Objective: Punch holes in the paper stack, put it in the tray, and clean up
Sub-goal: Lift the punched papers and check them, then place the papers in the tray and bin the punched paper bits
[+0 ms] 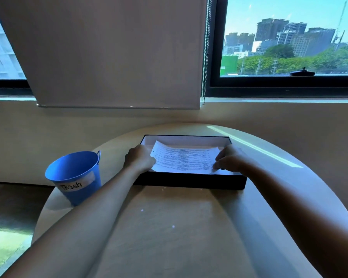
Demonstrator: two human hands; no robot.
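The person stands at a round beige table [169, 227] with both bare arms reaching forward. Between the two hands lies the stack of white printed paper sheets [184, 158], resting inside a shallow rectangular black tray with a pale interior [189, 182]. The stack's far edge curls upward against the tray's far wall.

The left hand [140, 158] is curled, its fingers closed on the left edge of the paper stack. The right hand [230, 159] is partly closed, its fingertips [216, 166] pinching the near right corner of the stack. Both wrists pass over the tray's near wall.

To the outer side of the left forearm, just beside it, stands a blue metal bucket labelled "Trash" [76, 175], upright and open at the top. Between the forearms, nearer the person than the tray, several small white paper dots [142, 210] lie scattered on the table surface.
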